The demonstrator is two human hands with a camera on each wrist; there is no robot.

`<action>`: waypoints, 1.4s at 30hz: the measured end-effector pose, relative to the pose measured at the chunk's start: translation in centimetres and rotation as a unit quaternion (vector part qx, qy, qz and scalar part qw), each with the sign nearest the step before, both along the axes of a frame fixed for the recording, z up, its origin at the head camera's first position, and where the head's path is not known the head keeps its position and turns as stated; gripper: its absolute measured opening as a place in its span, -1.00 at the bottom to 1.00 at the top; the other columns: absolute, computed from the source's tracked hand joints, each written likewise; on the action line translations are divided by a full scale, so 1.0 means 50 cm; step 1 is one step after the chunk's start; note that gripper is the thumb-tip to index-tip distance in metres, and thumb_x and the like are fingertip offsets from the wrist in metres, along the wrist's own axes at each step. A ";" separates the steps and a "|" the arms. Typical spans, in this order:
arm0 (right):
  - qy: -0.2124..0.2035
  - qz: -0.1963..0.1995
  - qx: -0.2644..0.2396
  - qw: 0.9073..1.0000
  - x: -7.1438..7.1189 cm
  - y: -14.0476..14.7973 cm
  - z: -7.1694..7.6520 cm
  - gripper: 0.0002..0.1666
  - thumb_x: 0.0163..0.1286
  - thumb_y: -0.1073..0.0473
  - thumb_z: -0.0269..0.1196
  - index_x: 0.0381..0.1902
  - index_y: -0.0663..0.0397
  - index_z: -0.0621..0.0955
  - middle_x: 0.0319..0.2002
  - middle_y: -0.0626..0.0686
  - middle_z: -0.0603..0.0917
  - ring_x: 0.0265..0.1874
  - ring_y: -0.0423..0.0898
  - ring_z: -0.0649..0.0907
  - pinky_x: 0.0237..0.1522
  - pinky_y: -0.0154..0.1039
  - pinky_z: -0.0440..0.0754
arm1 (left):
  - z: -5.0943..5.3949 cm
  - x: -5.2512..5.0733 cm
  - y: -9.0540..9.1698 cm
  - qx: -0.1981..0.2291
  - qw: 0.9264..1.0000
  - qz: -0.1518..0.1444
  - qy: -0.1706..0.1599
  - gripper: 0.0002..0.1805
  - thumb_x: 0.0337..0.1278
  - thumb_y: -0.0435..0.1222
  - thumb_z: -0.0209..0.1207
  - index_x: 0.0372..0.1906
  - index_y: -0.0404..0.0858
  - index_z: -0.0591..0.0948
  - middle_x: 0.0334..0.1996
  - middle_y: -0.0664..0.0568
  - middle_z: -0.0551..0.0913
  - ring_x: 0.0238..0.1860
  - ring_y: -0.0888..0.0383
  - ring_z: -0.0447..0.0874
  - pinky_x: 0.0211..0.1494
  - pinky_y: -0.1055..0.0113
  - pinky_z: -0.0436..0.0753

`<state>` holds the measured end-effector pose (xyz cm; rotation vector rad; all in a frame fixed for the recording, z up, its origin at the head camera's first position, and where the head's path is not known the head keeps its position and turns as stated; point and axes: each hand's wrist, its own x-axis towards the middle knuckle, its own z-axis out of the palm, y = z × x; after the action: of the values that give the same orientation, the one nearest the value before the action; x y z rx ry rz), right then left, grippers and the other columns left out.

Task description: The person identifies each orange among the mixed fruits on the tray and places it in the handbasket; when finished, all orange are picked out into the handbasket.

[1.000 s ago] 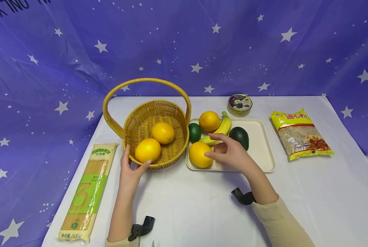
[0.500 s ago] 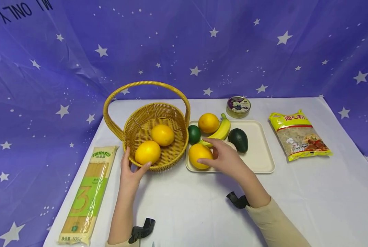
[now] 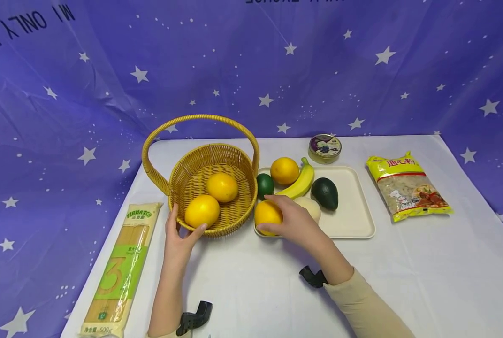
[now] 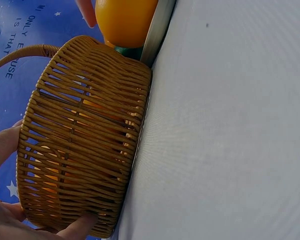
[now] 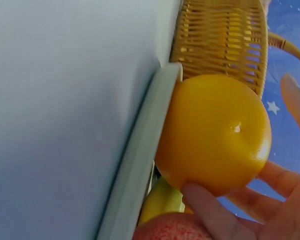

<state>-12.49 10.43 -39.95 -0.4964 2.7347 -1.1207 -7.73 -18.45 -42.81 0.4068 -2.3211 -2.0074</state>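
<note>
My left hand holds the near left side of a wicker basket, fingers and thumb spread along its wall. Two oranges lie inside the basket. On the cream tray, my right hand has its fingers and thumb around an orange at the near left corner. In the right wrist view, one finger touches the orange's lower side, and another fingertip stands off from it. Also on the tray are another orange, a banana, an avocado, a dark green fruit and a pale, red-speckled fruit.
A spaghetti pack lies left of the basket. Behind the tray stands a round tin, and a yellow pasta bag lies to its right. The basket's tall handle arches above its far side, and its right wall adjoins the tray.
My right hand has moved left and closed in around the near orange, uncovering the pale fruit. My left hand stays at the basket. The head view has tilted slightly upward.
</note>
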 end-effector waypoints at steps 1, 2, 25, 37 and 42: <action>0.000 0.000 0.006 1.000 0.000 -0.004 -0.004 -0.05 0.09 -0.28 0.41 0.36 -0.04 0.41 0.29 0.03 0.44 0.24 0.02 0.43 0.24 0.03 0.39 | -0.001 0.000 0.000 0.001 1.000 0.000 0.000 0.08 0.13 -0.27 0.34 0.55 0.08 -0.15 0.52 0.07 -0.33 0.50 0.02 -0.23 0.43 0.05 0.16; 0.001 0.001 0.012 1.000 0.001 -0.008 -0.008 -0.05 0.09 -0.28 0.41 0.37 -0.04 0.40 0.30 0.04 0.43 0.24 0.02 0.44 0.23 0.04 0.40 | -0.003 0.000 0.000 0.001 1.000 0.001 -0.002 0.08 0.13 -0.26 0.34 0.55 0.09 -0.15 0.52 0.08 -0.32 0.50 0.02 -0.23 0.43 0.06 0.17; 0.029 -0.037 0.006 0.999 0.004 -0.010 -0.015 -0.16 0.09 -0.22 0.43 0.30 -0.10 0.46 0.21 -0.01 0.48 0.05 0.00 0.54 0.03 0.01 0.54 | -0.011 0.007 -0.002 -0.006 1.000 0.005 0.002 0.08 0.10 -0.26 0.36 0.56 0.06 -0.12 0.52 0.05 -0.28 0.49 0.01 -0.20 0.42 0.05 0.19; 0.079 -0.051 -0.069 0.993 0.015 0.001 0.040 -0.17 0.06 -0.20 0.46 0.28 -0.13 0.48 0.24 -0.04 0.47 0.14 -0.01 0.50 0.11 0.05 0.50 | -0.010 0.003 -0.003 -0.003 1.000 0.005 0.013 0.07 0.10 -0.27 0.36 0.56 0.06 -0.11 0.52 0.06 -0.27 0.49 0.02 -0.20 0.43 0.05 0.18; 0.088 -0.037 -0.125 0.987 0.012 -0.022 0.040 -0.17 0.05 -0.17 0.49 0.27 -0.13 0.48 0.25 -0.06 0.47 0.18 -0.06 0.47 0.15 0.02 0.49 | -0.010 -0.003 -0.001 -0.004 1.000 0.004 0.017 0.06 0.11 -0.28 0.35 0.56 0.04 -0.10 0.52 0.03 -0.27 0.49 -0.03 -0.19 0.43 0.03 0.17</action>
<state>-11.87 9.32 -37.97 -0.5530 2.7947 -1.5199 -7.86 -18.48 -43.29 0.3782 -2.3032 -1.9858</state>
